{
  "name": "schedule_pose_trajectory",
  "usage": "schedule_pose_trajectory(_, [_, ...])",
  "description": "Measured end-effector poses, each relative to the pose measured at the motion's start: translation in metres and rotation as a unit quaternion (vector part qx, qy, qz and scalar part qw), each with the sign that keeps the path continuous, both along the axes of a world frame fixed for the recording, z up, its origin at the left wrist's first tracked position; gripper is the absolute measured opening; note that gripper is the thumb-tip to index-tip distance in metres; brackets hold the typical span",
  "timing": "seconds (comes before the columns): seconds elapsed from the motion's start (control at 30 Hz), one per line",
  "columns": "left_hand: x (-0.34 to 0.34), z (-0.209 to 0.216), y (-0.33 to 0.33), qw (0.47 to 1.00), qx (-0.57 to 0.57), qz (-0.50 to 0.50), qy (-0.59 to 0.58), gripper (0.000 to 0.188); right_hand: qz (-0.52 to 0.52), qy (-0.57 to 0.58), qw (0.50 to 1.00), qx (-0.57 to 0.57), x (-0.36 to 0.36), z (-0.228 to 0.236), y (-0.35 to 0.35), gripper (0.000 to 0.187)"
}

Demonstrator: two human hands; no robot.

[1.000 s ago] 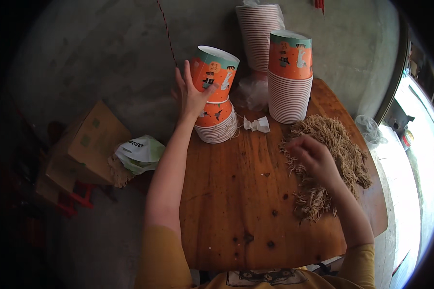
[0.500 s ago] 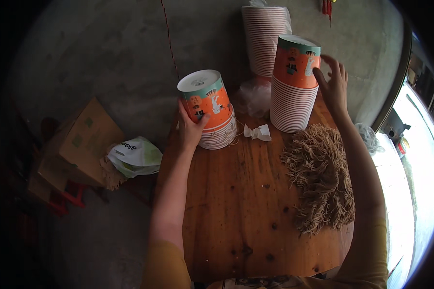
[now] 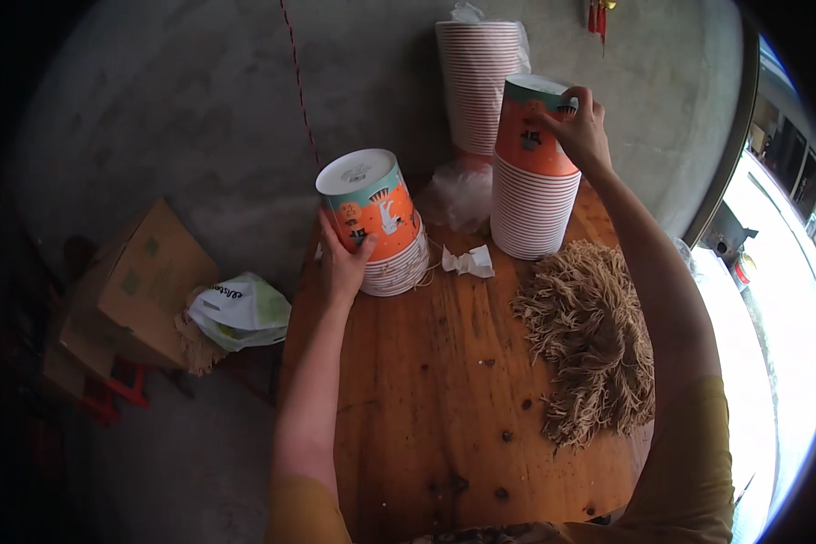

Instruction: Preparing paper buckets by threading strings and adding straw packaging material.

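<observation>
Upside-down paper buckets stand in stacks on the wooden table. My left hand (image 3: 343,265) is wrapped round the side of the orange and green top paper bucket (image 3: 388,218) of the short left stack. Loose string hangs about the lower white rims (image 3: 397,274) of that stack. At the taller right stack (image 3: 533,210), my right hand (image 3: 582,134) grips the top paper bucket (image 3: 517,140), thumb on its printed side and fingers bent at the upper edge. This bucket still sits on the white rims below it.
A bundle of tan cord (image 3: 589,354) lies on the right of the wooden table (image 3: 417,399). Crumpled white paper (image 3: 469,261) lies between the stacks. Behind stands a tall plastic-wrapped bucket stack (image 3: 480,86) beside a clear bag (image 3: 458,195). Left are a cardboard box (image 3: 154,281) and a plastic bag (image 3: 242,313).
My right hand has moved left from beside the right stack and closed on its top bucket. My left hand keeps its hold on the left stack. The whole view has shifted slightly.
</observation>
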State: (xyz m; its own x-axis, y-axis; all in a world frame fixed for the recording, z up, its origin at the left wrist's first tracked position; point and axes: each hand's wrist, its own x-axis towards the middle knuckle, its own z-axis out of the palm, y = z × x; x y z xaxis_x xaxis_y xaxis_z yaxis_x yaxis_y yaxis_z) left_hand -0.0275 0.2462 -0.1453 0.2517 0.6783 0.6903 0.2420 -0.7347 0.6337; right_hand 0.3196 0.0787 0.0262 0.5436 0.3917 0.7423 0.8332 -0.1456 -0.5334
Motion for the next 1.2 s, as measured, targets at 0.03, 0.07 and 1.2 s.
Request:
schedule_pose_trajectory(0.03, [0.002, 0.003, -0.003, 1.0, -0.018, -0.014, -0.003, 0.102, -0.001, 0.054, 0.998, -0.014, -0.001, 0.006, -0.003, 0.079])
schedule_pose_trajectory(0.07, [0.003, 0.004, -0.005, 0.999, -0.037, -0.027, -0.006, 0.102, -0.002, 0.048, 0.999, -0.013, 0.005, 0.009, -0.006, 0.078])
schedule_pose_trajectory(1.2, [-0.072, 0.047, -0.285, 0.97, 0.004, -0.149, 0.193, 0.026, 0.435, 0.628, 0.626, -0.152, -0.216, -0.166, -0.192, 0.037])
